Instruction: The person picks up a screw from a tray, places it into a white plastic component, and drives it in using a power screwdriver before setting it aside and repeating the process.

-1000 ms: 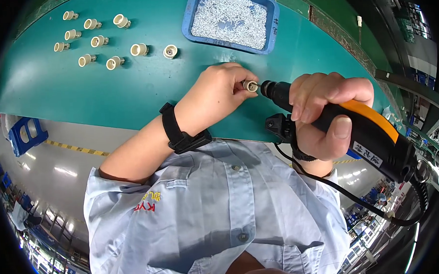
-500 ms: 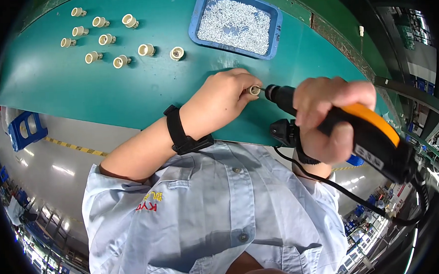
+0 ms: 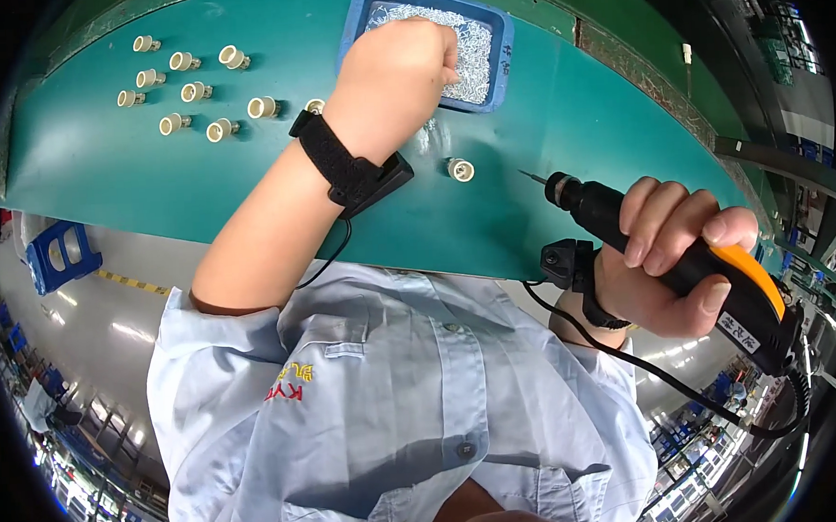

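Note:
My left hand reaches over the near left part of a blue tray filled with small silver screw-like pieces. Its fingers are curled closed; what they pinch, if anything, is hidden. Wrapped in my right hand is a black and orange electric screwdriver, its thin bit aimed left over the table. Between the bit and my left forearm, a cream cup-shaped part with metal inside lies by itself on the green tabletop. Another such part is half covered by my left hand.
Several more cream cup-shaped parts with metal ends lie scattered at the table's far left. The screwdriver's black cable loops down past my right wrist. A raised green edge runs along the table's far side. A blue stool stands on the floor at left.
My left hand has let go of the cream part, leaving it on the table, and moved up to the tray. The screwdriver has drawn back to the right, away from the part.

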Available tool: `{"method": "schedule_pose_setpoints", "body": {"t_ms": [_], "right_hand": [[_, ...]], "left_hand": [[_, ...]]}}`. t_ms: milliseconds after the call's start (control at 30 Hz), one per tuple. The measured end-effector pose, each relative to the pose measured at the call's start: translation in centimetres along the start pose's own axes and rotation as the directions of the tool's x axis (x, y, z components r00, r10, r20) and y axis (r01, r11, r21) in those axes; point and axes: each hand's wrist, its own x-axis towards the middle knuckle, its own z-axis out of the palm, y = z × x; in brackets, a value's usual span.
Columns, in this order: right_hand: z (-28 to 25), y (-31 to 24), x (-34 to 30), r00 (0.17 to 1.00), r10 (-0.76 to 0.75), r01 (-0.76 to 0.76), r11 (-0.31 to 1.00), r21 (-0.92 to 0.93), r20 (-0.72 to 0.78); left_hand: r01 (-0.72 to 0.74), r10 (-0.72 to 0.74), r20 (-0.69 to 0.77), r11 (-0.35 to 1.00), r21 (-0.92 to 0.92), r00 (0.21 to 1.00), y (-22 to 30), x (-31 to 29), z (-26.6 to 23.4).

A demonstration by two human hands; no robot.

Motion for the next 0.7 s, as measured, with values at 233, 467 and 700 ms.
{"method": "schedule_pose_setpoints", "body": {"t_ms": [233,467,700], "right_hand": [[-0.4,0.1,0.1,1.000,-0.007,0.007,1.000,0.030,0.002],[1.1,-1.6,0.3,1.000,0.000,-0.002,0.996,0.094,0.029],[2.4,-0.6,-0.3,0.996,-0.025,0.011,0.989,0.150,0.089]], "left_hand": [[-0.099,0.079,-0.198,0.991,-0.089,0.977,0.3,-0.3,0.1],[-0.045,0.019,-0.063,0.892,-0.450,0.998,4.5,-4.3,-0.9],[0.052,-0.029,0.051,0.846,-0.530,0.998,4.6,-7.4,-0.7]]}}
